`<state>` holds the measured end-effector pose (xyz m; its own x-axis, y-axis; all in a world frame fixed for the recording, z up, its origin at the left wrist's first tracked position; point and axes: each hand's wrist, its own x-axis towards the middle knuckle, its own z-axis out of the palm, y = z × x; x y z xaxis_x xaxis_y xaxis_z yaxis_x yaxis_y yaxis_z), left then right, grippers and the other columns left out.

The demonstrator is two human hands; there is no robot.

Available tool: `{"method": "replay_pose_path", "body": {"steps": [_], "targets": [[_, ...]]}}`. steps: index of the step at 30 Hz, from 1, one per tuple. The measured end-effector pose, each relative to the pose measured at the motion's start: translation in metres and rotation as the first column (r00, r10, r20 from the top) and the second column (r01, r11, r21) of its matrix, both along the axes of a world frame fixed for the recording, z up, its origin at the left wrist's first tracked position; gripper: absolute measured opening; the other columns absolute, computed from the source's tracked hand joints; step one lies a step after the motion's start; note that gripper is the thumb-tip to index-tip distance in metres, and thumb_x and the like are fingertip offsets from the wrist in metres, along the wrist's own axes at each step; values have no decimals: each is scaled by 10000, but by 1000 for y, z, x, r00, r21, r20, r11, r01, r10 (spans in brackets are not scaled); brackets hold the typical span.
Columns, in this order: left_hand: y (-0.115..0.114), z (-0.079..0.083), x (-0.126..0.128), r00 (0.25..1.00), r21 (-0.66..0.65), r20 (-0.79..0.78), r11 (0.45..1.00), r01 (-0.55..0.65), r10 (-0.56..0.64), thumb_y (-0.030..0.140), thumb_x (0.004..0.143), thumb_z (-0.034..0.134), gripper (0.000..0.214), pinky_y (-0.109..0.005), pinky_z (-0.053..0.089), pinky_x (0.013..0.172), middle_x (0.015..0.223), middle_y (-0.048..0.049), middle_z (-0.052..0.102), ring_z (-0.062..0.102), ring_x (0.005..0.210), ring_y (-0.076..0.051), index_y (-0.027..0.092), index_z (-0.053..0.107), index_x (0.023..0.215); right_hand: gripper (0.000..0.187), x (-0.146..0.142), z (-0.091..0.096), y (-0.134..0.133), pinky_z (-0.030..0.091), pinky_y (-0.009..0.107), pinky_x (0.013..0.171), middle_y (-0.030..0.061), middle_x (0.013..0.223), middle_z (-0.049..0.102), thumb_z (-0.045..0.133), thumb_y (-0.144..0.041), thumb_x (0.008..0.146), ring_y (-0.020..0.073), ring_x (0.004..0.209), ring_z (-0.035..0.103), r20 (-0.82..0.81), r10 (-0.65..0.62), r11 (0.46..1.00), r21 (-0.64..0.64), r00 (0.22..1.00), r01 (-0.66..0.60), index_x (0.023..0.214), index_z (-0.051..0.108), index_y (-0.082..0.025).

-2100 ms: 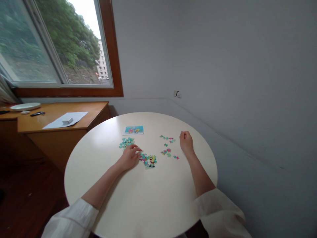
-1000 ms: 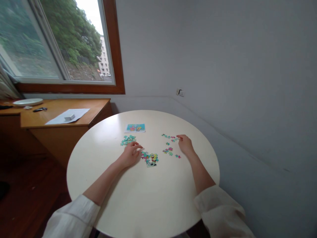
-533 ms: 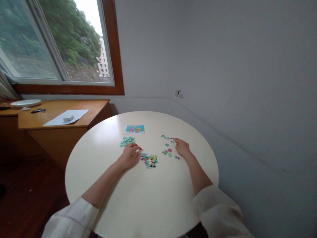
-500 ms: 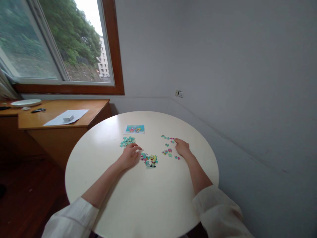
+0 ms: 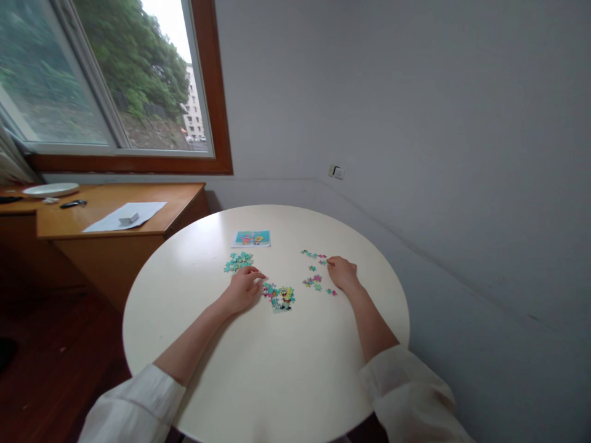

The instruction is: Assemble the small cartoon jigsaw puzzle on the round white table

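Note:
On the round white table, my left hand (image 5: 242,290) rests with its fingers loosely spread and apart, holding nothing visible. Its fingertips lie just left of a partly joined jigsaw puzzle (image 5: 282,298) showing a yellow cartoon figure. Beyond that hand is a heap of teal puzzle pieces (image 5: 239,261). My right hand (image 5: 342,272) is closed, fingers curled together, beside a loose puzzle piece (image 5: 322,263); anything between the fingertips is too small to make out. A small joined cluster of pink and teal pieces (image 5: 314,281) and several scattered pieces lie left of it.
A printed picture card (image 5: 252,239) lies toward the table's far side. At left, a wooden desk (image 5: 106,240) carries paper (image 5: 148,212), a small white block (image 5: 128,218) and a white plate (image 5: 52,190). A wall stands close beyond the table (image 5: 277,381) and to its right.
My right hand has drawn back slightly from the upper pink piece, its fingers curling in. My left hand stays in nearly the same place. The view has shifted a little.

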<state>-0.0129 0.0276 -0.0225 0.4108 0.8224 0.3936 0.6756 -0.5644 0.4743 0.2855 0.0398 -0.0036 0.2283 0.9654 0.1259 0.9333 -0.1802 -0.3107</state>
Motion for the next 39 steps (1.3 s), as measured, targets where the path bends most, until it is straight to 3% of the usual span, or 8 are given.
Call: {"method": "replay_pose_path", "body": {"steps": [16,26,39], "targets": [[-5,8,3,999,-39,-34,999,16,-17,227,784,451,271,-416,419,884,1037,-97,571,531,988,-233,197,658,957,272,1,-4,-1,298,372,900,52,1140,610,460,-185,796,213,1057,522,-2,-16,998,63,1000,16,990,648,-217],[-4,5,4,1000,-30,-29,1000,5,-5,216,784,444,272,-403,415,891,1032,-91,571,528,988,-225,201,659,950,176,4,-5,1,310,352,847,23,972,669,513,-208,765,189,932,572,-39,-44,996,82,998,47,823,678,-227],[-4,3,3,999,-38,-21,999,23,-24,235,783,447,274,-403,416,890,1043,-95,571,518,998,-233,202,654,959,199,8,-7,1,360,326,825,35,972,671,545,-269,757,189,927,584,-65,-70,995,62,995,74,894,683,-225]]}}
